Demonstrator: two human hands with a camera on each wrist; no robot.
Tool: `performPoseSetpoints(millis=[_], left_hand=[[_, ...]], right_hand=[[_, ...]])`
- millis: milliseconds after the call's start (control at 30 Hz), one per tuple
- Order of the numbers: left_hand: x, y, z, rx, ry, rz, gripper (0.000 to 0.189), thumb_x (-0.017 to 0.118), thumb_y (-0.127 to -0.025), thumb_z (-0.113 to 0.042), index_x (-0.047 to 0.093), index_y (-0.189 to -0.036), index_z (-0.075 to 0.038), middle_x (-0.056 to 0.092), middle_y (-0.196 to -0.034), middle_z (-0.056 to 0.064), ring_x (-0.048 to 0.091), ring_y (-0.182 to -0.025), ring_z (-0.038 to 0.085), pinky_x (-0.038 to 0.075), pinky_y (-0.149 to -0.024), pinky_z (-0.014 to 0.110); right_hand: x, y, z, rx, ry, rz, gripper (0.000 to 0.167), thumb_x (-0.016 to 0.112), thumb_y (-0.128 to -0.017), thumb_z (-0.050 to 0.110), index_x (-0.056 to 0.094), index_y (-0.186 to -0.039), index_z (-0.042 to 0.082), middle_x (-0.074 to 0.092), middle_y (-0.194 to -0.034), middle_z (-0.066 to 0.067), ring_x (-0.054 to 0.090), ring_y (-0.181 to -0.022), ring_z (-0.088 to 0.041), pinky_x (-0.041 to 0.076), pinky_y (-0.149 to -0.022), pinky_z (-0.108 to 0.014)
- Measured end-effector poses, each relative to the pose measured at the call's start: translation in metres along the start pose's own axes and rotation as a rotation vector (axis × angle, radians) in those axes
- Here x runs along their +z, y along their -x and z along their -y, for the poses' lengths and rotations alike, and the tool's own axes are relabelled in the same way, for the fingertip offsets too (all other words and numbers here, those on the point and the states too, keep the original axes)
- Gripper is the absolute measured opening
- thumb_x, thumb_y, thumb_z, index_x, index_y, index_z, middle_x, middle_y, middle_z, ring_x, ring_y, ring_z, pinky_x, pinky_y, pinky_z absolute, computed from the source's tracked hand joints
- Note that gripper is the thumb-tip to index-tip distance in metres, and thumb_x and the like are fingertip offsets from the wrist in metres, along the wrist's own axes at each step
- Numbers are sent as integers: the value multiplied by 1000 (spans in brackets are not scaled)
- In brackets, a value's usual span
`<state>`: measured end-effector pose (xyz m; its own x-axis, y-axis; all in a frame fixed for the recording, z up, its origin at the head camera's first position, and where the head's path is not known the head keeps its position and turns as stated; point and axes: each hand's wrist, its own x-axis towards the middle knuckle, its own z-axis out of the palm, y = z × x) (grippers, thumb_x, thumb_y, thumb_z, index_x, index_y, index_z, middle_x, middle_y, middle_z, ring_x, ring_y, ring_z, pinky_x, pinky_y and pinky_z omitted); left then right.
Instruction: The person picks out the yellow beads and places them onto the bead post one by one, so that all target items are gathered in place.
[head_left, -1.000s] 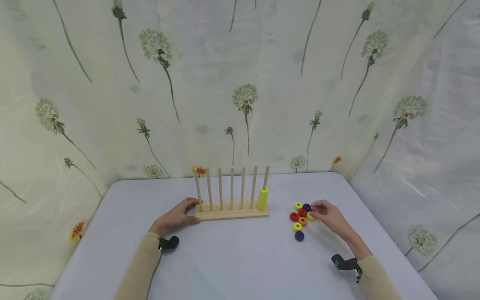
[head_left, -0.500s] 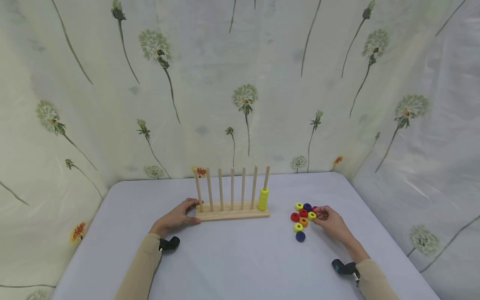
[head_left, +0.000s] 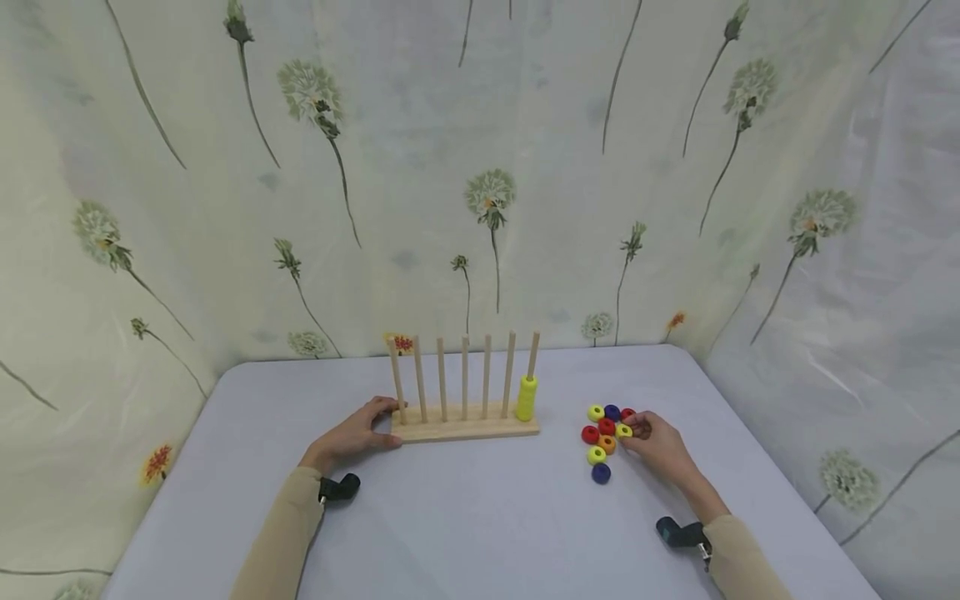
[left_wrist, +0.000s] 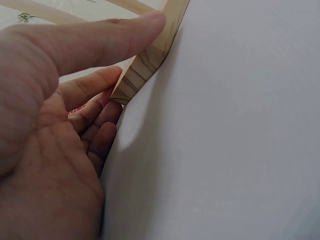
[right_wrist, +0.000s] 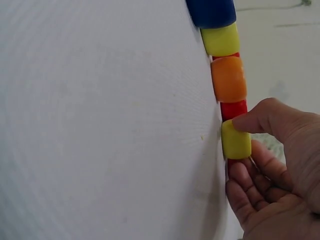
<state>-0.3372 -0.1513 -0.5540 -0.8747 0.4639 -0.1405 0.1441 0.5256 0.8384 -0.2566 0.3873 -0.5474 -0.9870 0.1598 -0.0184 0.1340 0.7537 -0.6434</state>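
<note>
A wooden peg stand with a row of upright pegs sits on the table, and a stack of yellow beads fills the lower part of its rightmost peg. My left hand grips the stand's left end, thumb along the front and fingers behind, as the left wrist view also shows. To the right, my right hand pinches a yellow bead at the edge of a loose cluster, its thumb on the bead's near edge. Behind that bead lies a red bead, close to the fingertips.
Other loose beads lie close together: an orange bead, two dark blue ones, more red and yellow ones. The white table ends at a flower-patterned cloth behind and at the sides. Each wrist carries a black camera.
My right hand has drawn slightly toward me from the back of the cluster and come onto the yellow bead, uncovering the red bead behind. My left hand stays at the stand's end.
</note>
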Motion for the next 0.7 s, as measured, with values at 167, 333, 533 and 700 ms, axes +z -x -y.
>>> performPoseSetpoints(millis=[167, 333, 533, 700], left_hand=[[1, -1, 0, -2, 10, 6, 79, 82, -74, -38, 47, -140, -13, 35, -149, 7, 25, -144, 34, 16, -117, 57], [1, -1, -1, -8, 6, 1, 77, 82, -74, -37, 48, -139, -14, 35, -150, 7, 24, -144, 34, 16, -118, 56], [1, 0, -2, -17, 7, -8, 76, 82, -74, -37, 49, -139, -15, 36, -149, 6, 25, -144, 33, 17, -118, 55], [1, 0, -1, -17, 20, -7, 77, 83, -73, -36, 49, -138, -14, 37, -148, 7, 25, -144, 33, 17, -118, 55]], right_hand=[[0, 2, -1, 2, -15, -2, 38, 72, -85, 20, 56, -113, 1, 61, -103, -15, 58, -93, -26, 53, -73, -30], [-2, 2, -1, -4, -25, 2, 39, 71, -85, 22, 56, -114, 0, 60, -103, -14, 57, -92, -25, 50, -70, -27], [-2, 3, 6, -4, -35, -9, 36, 68, -86, 19, 56, -115, 1, 58, -104, -14, 53, -92, -24, 46, -66, -21], [-5, 4, 23, -15, -53, -30, 38, 67, -87, 22, 55, -116, 1, 56, -104, -15, 51, -93, -26, 46, -68, -22]])
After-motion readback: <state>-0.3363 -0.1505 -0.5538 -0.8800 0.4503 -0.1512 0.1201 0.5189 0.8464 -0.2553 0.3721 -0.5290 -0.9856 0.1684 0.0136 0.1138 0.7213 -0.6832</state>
